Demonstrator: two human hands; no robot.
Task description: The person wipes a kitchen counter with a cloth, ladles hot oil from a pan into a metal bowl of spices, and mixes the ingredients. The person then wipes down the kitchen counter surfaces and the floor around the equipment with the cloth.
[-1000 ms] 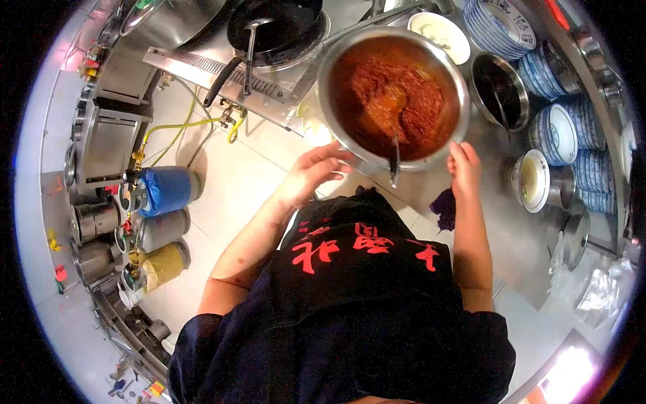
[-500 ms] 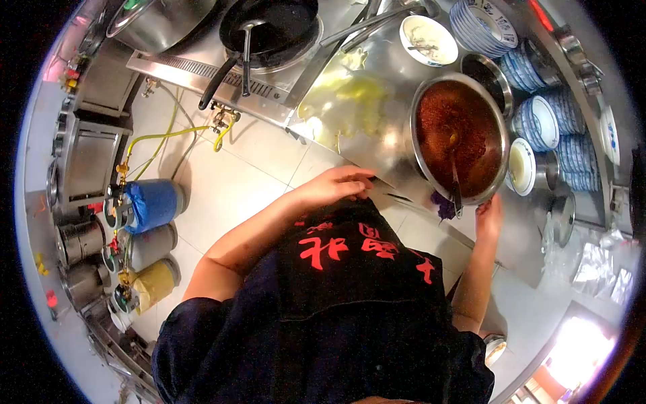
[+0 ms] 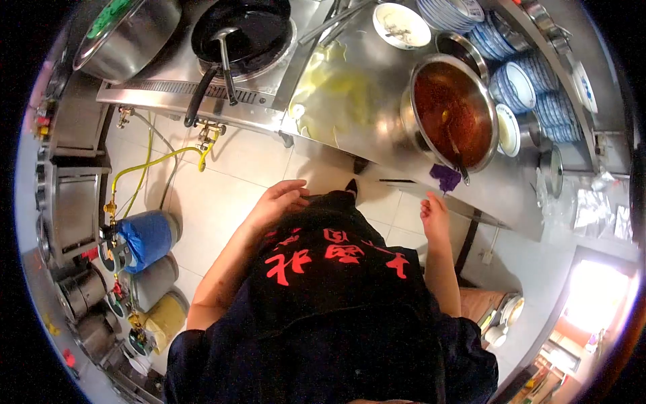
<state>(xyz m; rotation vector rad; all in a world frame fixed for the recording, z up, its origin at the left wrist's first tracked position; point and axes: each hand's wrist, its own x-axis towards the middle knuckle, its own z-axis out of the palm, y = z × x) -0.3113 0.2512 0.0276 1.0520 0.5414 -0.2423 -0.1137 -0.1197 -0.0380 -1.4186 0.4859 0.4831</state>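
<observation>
My left hand (image 3: 279,202) hangs in front of the black apron (image 3: 323,256) with its fingers loosely bent and apart, holding nothing. Near the counter's front edge, my right hand (image 3: 435,217) reaches up with the index finger out and nothing visible in it. Just beyond its fingertips lies a purple cloth (image 3: 444,178) at the edge; I cannot tell whether they touch. A large steel bowl (image 3: 408,111) of dark red chili sauce (image 3: 454,101) stands on the counter, with a metal spoon (image 3: 455,149) resting in it, handle over the near rim.
A black frying pan (image 3: 252,50) with a ladle (image 3: 227,67) sits on the stove at the upper left, beside a big steel pot (image 3: 131,47). Stacked blue-and-white bowls (image 3: 538,101) line the back right. Gas cylinders (image 3: 145,242) and a yellow hose (image 3: 158,161) are at left.
My right hand has come away from the steel bowl's rim, back toward my body. My left hand has shifted left. The whole view has turned slightly, and more of the purple cloth shows.
</observation>
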